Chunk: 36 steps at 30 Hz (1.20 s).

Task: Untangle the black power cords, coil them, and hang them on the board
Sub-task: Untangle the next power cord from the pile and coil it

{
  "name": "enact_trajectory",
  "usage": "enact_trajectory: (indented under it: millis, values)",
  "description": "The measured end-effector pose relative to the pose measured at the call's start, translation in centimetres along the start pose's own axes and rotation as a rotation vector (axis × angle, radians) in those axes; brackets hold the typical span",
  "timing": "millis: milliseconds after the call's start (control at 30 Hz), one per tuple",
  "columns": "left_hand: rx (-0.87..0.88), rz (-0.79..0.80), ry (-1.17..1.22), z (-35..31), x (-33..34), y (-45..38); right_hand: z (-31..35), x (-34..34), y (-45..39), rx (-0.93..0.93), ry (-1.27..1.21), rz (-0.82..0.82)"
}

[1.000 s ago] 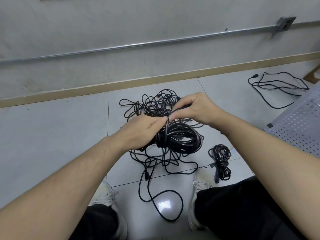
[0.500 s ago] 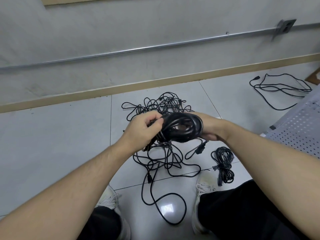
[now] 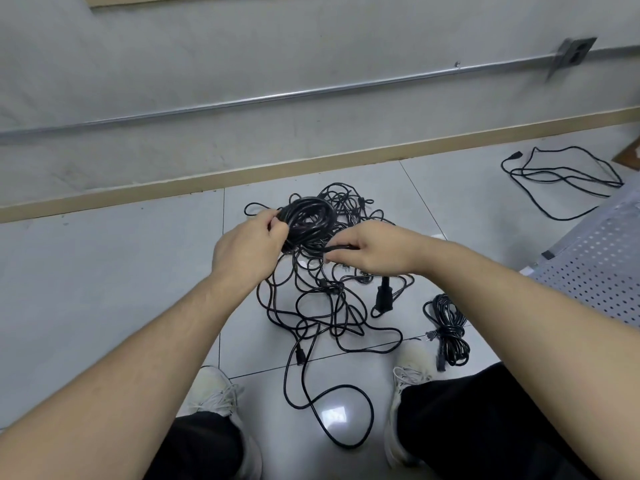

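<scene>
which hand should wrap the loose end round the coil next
Probably the right hand: it already pinches the free cord end beside the coil, while the left hand grips the coil and steadies it.

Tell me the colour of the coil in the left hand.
Black coil, gripped by the left hand; head view.
</scene>
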<state>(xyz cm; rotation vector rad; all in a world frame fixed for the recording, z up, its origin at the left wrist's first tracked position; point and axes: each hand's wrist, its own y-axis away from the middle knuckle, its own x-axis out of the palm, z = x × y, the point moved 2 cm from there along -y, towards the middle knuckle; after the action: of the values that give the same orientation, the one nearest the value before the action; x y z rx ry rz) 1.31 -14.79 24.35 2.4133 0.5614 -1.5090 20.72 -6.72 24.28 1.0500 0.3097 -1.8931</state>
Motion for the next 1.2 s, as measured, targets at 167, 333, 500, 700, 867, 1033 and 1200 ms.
enact_trajectory:
  millis: [167,333,500,700,867,1033,1200]
  values:
    - [0.096,0.049,-0.206,-1.1,0.7,0.6,0.8,-0.3,0.4,-0.056,-0.029,-0.088]
    - [0.25,0.222,-0.181,-2.4,1.3,1.3,0.2,-2.2,1.1,0.001,-0.343,-0.251]
    - [0.472,0.322,-0.065,-3.2,1.0,2.2,0.2,-2.8,1.9,-0.065,-0.476,-0.189]
    - [0.584,0.289,0.02,-3.7,1.2,2.9,-0.4,-2.1,1.2,-0.097,-0.625,-0.138]
    - [0.448,0.276,0.306,-2.7,1.9,2.4,-2.0,-1.8,0.9,0.04,-0.728,-0.149]
    - [0.29,0.238,0.712,-2.3,1.3,1.7,-3.6,-1.7,1.1,0.201,-0.82,-0.219]
    - [0.049,0.166,0.889,-1.8,0.7,0.9,-3.5,-1.9,1.0,0.184,-0.89,-0.314]
